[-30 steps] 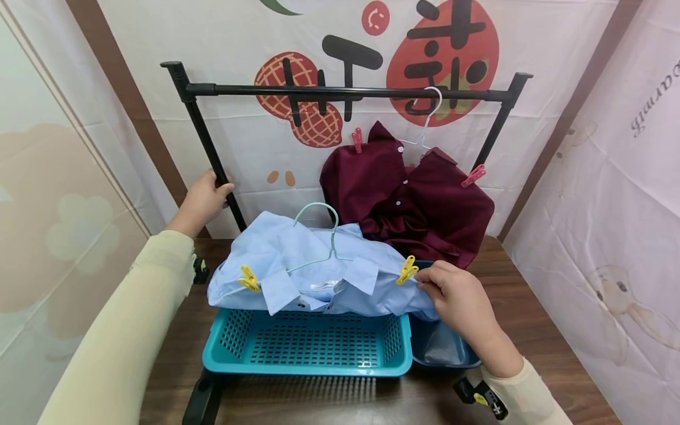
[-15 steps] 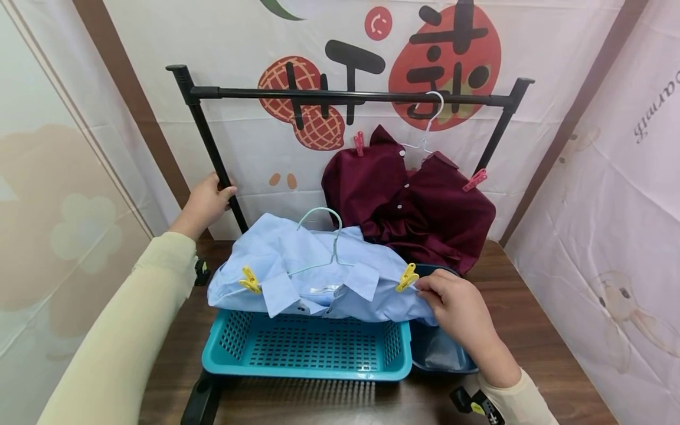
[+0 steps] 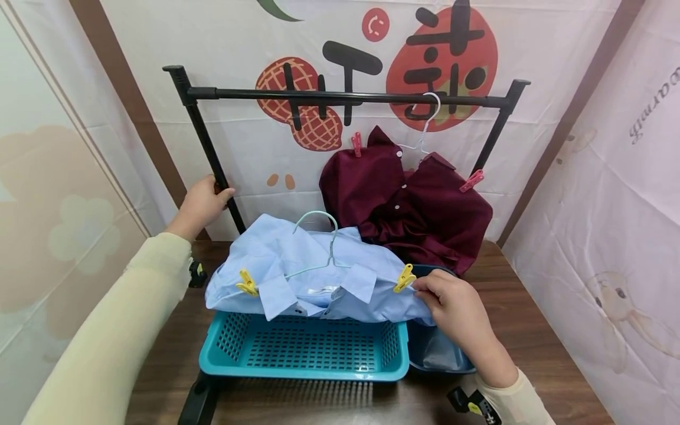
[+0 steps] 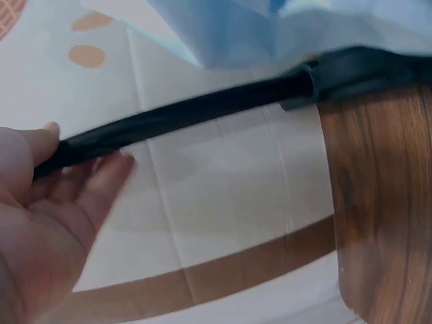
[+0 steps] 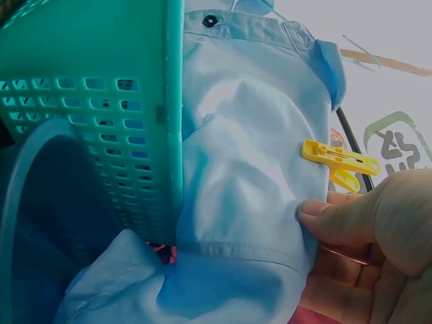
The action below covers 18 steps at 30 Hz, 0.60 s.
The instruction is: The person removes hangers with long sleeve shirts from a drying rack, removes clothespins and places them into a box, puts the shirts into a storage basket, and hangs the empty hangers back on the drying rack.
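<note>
A light blue shirt (image 3: 255,251) lies over the rear of a teal basket (image 3: 303,373), collar toward the front. Inside it is a pale green wire hanger (image 3: 333,236), its hook standing up. One yellow clothespin (image 3: 247,283) is clipped at each shoulder. My right hand (image 3: 461,307) pinches the shirt's right shoulder beside the other clothespin (image 5: 337,158), thumb on the front of the cloth. At the left, my left hand (image 3: 200,203) grips the post (image 4: 202,111) of a black clothes rack, thumb on one side and fingers on the other.
A dark red shirt (image 3: 446,212) hangs at the right of the rack's bar (image 3: 297,94) on a white hanger (image 3: 437,106), with pink clothespins (image 3: 471,180). A dark blue bin (image 3: 441,351) stands right of the basket on the wooden table (image 3: 542,330). Printed curtains close off the back.
The head view shifts slightly. Both hands keep their holds on the post and the blue shirt, and the shirts stay almost where they were.
</note>
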Available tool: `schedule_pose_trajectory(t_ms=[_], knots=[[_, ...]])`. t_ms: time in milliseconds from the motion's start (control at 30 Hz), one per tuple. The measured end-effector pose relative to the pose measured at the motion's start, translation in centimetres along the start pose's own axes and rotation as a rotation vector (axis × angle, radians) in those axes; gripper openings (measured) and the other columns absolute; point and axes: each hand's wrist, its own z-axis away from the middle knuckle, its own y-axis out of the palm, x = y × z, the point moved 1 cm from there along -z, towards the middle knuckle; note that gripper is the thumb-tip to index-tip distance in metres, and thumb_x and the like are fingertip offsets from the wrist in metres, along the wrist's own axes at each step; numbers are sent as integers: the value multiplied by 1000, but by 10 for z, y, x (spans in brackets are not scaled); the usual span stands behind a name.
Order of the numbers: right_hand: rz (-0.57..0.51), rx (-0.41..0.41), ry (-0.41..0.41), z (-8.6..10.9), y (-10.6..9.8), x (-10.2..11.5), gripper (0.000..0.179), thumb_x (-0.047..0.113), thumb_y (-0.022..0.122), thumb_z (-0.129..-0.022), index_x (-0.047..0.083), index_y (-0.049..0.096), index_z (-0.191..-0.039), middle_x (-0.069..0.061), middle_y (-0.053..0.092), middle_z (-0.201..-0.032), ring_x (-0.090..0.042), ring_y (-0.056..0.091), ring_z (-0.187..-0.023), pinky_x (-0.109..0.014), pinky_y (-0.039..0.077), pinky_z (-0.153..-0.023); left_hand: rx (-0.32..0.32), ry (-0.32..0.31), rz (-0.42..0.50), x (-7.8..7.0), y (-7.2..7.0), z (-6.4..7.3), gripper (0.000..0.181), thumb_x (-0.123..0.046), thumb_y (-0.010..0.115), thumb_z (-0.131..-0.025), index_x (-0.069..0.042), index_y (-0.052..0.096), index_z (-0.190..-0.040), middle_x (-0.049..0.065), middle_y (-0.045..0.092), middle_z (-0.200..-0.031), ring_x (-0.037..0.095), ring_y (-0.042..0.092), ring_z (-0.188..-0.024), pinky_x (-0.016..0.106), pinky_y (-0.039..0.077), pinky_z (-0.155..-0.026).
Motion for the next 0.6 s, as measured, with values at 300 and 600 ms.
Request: schedule_pose_trajectory(t_ms=[300,600], knots=[[-2,-9,-6,0,0,1,20,5,86,-81,18,79,-95,10,70,-89,-2,59,-74,-29,55,-66,-34,-1,6,0,-13,16,64,-44,53,-105,6,45,-144,29,54,-137,46,52,-127,61,48,-95],[1,-32,-13,0,-3,-2,22,3,86,-81,18,79,-95,10,70,-88,-3,59,-74,-28,55,-65,-30,78,48,-13,-28,56,67,-50,51,-104,1,45,-146,25,54,-137,45,53,-128,62,45,-99]])
